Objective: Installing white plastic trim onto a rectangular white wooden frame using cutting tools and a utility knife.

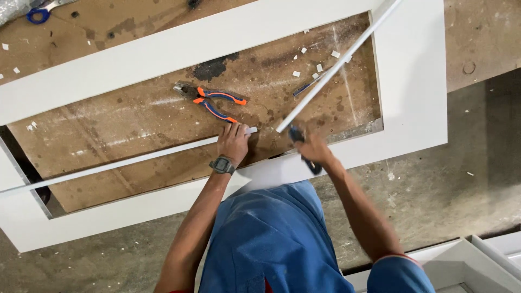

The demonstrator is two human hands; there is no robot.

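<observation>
Two white strips: one [125, 161] under the left hand [233, 142], one [339, 62] slanting up from the right hand [313, 149]. One pair of orange-handled pliers [211, 101] just above the left hand. One white frame [412, 81] surrounds both hands. One wristwatch [222, 165].
</observation>
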